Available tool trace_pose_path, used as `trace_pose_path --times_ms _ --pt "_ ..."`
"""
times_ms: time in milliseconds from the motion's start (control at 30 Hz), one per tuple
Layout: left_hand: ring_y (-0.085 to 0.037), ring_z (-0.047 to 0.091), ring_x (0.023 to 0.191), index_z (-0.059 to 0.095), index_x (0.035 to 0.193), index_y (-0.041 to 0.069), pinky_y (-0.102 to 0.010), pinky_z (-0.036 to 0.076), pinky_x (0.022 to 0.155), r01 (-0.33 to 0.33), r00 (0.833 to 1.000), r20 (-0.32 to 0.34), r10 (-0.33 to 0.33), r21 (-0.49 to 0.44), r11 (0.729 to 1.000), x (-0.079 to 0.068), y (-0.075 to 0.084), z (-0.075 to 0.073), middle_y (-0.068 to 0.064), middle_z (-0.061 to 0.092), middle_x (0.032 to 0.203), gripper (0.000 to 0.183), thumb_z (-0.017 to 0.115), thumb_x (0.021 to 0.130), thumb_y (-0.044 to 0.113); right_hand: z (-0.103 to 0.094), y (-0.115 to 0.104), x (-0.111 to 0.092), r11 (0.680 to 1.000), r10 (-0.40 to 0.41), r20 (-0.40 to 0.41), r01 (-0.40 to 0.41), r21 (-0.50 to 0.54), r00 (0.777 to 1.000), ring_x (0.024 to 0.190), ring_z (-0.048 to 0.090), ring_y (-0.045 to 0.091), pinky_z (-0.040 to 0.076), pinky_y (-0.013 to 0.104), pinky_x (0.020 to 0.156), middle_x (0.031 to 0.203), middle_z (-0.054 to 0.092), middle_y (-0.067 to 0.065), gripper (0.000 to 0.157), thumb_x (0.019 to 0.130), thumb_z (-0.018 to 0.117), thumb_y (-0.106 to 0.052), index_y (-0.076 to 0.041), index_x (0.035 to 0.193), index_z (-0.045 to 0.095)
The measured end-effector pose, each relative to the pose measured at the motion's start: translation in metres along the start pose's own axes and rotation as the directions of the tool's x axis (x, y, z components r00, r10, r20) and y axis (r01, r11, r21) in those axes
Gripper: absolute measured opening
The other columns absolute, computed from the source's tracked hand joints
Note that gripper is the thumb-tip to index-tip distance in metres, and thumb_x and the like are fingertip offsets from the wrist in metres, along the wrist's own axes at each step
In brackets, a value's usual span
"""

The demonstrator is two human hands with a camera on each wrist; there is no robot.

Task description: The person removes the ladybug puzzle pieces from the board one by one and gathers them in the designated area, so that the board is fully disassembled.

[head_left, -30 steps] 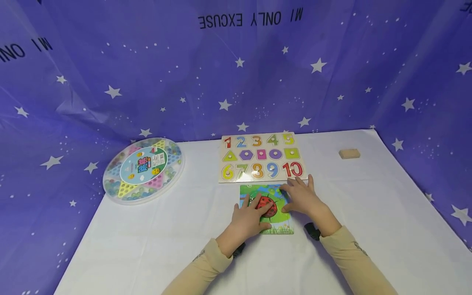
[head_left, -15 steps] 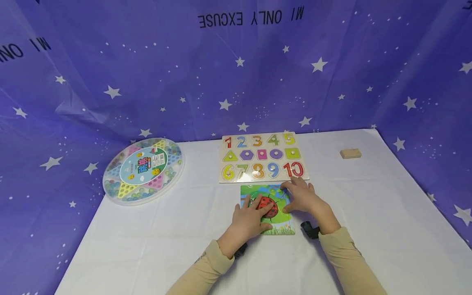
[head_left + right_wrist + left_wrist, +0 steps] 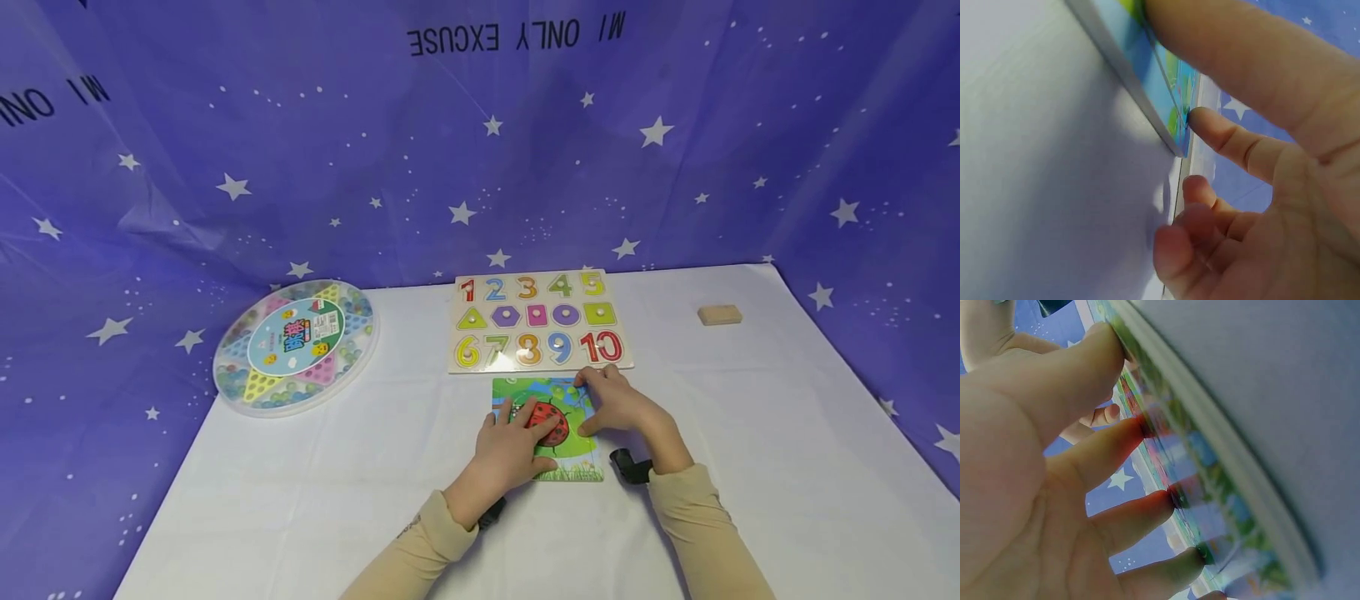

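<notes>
A square ladybug jigsaw puzzle [image 3: 576,468] lies on the white cloth in front of me. My left hand [image 3: 504,457] rests on it with fingers spread over the ladybug picture; in the left wrist view its thumb [image 3: 1094,356] lies by the puzzle's near edge. My right hand [image 3: 624,408] is at the puzzle's right side. In the right wrist view, its thumb [image 3: 1210,37] touches the printed top and the index fingertip reaches the corner, while the other fingers bend loosely past the edge. Both hands partly cover the picture.
Just behind the puzzle lies a wooden number-and-shape board [image 3: 510,331]. A round Chinese checkers set [image 3: 295,340] with marbles is at the left, and a small wooden block [image 3: 719,314] at the far right. A starry purple curtain [image 3: 420,150] hangs behind the table.
The right hand's outer fingers, spread toward the number board a second ago, have drawn in. The left hand stays on the puzzle. The head view has shifted slightly.
</notes>
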State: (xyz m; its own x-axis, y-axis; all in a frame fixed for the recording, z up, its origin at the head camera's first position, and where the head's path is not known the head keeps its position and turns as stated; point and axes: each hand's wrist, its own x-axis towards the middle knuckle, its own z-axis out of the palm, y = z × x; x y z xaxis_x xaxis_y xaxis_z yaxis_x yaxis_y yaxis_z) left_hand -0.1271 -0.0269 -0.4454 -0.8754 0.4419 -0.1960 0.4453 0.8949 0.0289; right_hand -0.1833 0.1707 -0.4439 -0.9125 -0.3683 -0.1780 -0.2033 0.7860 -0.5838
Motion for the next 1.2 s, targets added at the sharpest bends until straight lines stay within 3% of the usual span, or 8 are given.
trace_pose_path --times_ms 233,467,567,833,1200 --pt "-0.036 0.028 0.129 0.037 0.137 0.040 -0.049 0.034 0.094 -0.006 1.000 -0.018 0.006 0.017 1.000 0.0023 -0.0004 0.0024 -0.003 0.030 0.145 0.066 0.051 0.077 0.064 0.0004 0.0058 0.0033 0.995 -0.038 0.012 0.036 0.093 0.999 0.099 0.041 0.029 0.034 0.050 0.088 0.106 0.045 0.016 0.062 0.059 0.083 -0.013 -0.005 0.108 0.045" --pt "-0.036 0.026 0.129 0.036 0.137 0.041 -0.049 0.032 0.095 -0.007 1.000 -0.007 0.007 0.018 1.000 0.0033 -0.0002 0.0008 -0.002 0.028 0.145 0.065 0.050 0.078 0.065 0.0009 0.0014 0.0051 0.988 -0.065 -0.011 0.066 0.141 0.998 0.081 0.042 0.023 0.038 0.037 0.072 0.091 0.045 0.011 0.048 0.065 0.079 -0.008 -0.001 0.102 0.049" --pt "-0.036 0.025 0.130 0.036 0.137 0.041 -0.049 0.032 0.095 -0.010 1.000 -0.002 0.010 0.015 1.000 0.0043 -0.0001 0.0010 -0.002 0.027 0.146 0.065 0.050 0.078 0.065 0.0015 -0.0012 0.0045 0.991 -0.069 -0.014 0.070 0.114 0.998 0.079 0.043 0.022 0.038 0.036 0.070 0.089 0.047 0.010 0.051 0.065 0.079 -0.008 0.001 0.105 0.049" --pt "-0.036 0.024 0.130 0.035 0.137 0.042 -0.049 0.032 0.096 -0.007 1.000 0.009 0.007 0.010 1.000 0.0039 0.0002 0.0030 -0.002 0.026 0.146 0.065 0.049 0.078 0.065 0.0017 0.0015 0.0027 1.000 0.010 -0.036 -0.009 0.027 0.999 0.093 0.043 0.025 0.039 0.044 0.082 0.102 0.049 0.011 0.051 0.065 0.082 -0.019 -0.004 0.105 0.053" --pt "-0.035 0.024 0.131 0.036 0.137 0.041 -0.049 0.032 0.096 0.003 1.000 0.014 -0.003 -0.018 1.000 0.0018 -0.0005 0.0015 -0.002 0.027 0.146 0.064 0.050 0.079 0.063 0.0011 0.0078 0.0036 0.998 -0.045 -0.065 0.048 0.043 0.997 0.085 0.045 0.023 0.040 0.037 0.074 0.099 0.051 0.011 0.042 0.070 0.078 -0.015 -0.004 0.105 0.057"
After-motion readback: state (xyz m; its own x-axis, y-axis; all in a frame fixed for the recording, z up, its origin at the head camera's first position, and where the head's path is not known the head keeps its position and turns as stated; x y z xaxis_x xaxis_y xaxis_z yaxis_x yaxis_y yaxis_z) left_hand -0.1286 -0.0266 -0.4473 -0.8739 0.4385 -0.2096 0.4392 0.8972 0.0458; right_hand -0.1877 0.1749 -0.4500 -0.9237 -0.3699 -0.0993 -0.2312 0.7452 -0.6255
